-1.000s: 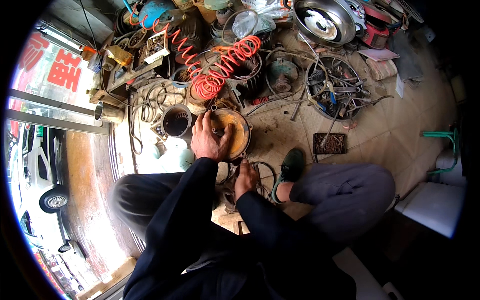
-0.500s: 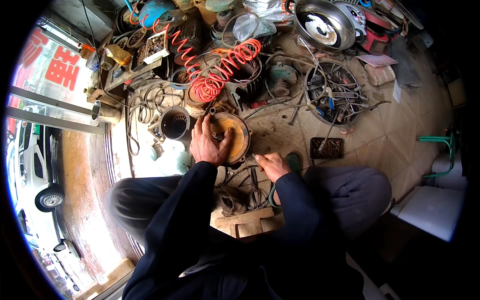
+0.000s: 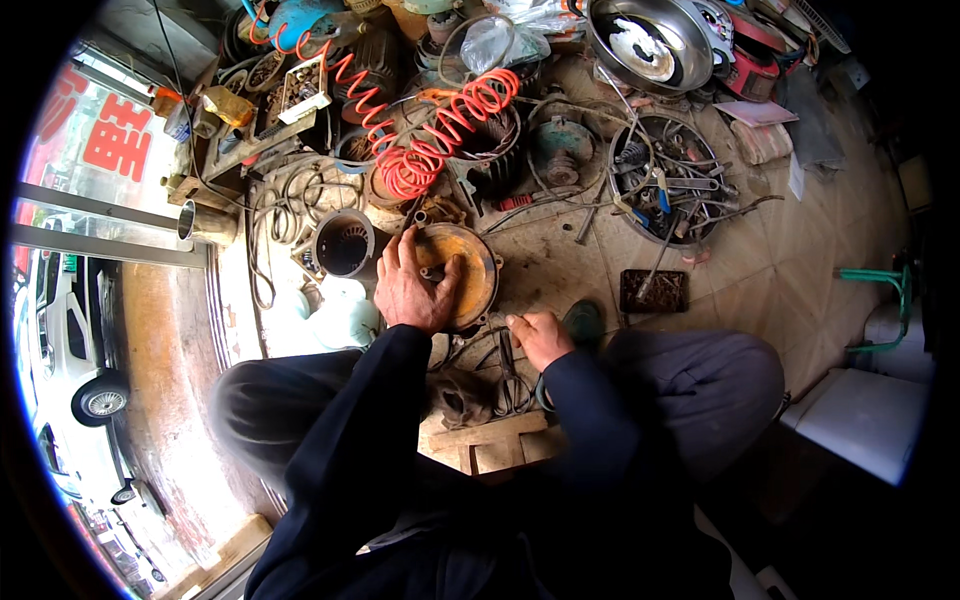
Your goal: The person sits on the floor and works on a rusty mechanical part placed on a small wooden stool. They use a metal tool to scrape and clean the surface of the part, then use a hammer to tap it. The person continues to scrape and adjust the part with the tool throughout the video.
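A round metal cover [image 3: 478,275], rusty orange with a short stub at its middle, lies in front of me. My left hand [image 3: 412,285] grips it, thumb on its face and fingers over its left side. Close to the cover's lower right edge is my right hand [image 3: 540,338], closed in a pinch. A small end pokes out of that pinch toward the rim, and I cannot make out what it is. A grey hollow metal cylinder [image 3: 346,243] stands just left of my left hand.
Coiled red air hose [image 3: 410,170] hangs beyond the cover. A round basin of tools [image 3: 668,180] and a small dark tray of screws [image 3: 654,291] are on the right. Pale round objects [image 3: 340,315] sit at the left, and a wooden stool [image 3: 490,440] is near me.
My right hand has turned slightly at the cover's edge, its knuckles a little lower. My left hand keeps its place on the cover. The whole view has shifted slightly.
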Action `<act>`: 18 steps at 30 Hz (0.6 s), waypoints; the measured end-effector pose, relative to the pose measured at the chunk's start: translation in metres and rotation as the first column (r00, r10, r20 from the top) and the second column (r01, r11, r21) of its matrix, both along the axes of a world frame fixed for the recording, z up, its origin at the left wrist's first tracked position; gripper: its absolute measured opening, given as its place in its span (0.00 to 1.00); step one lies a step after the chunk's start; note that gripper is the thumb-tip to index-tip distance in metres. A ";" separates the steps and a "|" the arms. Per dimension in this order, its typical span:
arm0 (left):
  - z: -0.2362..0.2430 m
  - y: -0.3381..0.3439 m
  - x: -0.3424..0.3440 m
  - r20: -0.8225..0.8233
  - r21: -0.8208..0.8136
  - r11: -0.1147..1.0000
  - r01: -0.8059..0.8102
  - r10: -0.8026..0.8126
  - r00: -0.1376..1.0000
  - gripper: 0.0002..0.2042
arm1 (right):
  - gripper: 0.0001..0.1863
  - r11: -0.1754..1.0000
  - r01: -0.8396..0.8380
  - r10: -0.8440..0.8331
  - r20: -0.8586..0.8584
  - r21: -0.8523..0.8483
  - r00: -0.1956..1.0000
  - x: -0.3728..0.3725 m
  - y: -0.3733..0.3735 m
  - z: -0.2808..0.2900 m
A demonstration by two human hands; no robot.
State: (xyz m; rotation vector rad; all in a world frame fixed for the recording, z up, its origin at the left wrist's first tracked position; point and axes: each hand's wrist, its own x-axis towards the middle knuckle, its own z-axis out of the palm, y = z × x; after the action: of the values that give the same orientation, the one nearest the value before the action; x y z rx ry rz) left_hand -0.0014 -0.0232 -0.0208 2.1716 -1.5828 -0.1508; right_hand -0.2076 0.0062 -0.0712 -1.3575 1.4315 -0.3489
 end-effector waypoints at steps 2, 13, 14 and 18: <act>0.000 0.000 0.000 0.004 0.013 1.000 -0.016 0.015 1.000 0.34 | 0.25 0.997 0.078 -0.079 0.043 0.022 0.996 0.007 0.008 0.000; 0.000 0.002 0.003 -0.034 0.043 0.998 -0.053 0.054 0.998 0.34 | 0.21 0.604 0.681 -0.794 0.380 0.413 0.474 0.139 0.081 -0.030; -0.001 0.004 0.003 -0.027 0.042 0.998 -0.056 0.057 0.998 0.34 | 0.23 0.632 0.712 -0.769 0.359 0.305 0.529 0.132 0.080 -0.026; 0.001 0.000 -0.005 -0.032 0.055 0.998 -0.040 0.042 0.999 0.34 | 0.27 0.859 0.511 -0.506 0.207 0.030 0.837 0.065 0.069 -0.017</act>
State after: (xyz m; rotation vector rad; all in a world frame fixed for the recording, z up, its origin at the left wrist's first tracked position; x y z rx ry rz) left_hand -0.0063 -0.0229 -0.0196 2.2299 -1.5319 -0.2182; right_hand -0.1425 0.0754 -0.0881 -0.9040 1.5975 -0.8374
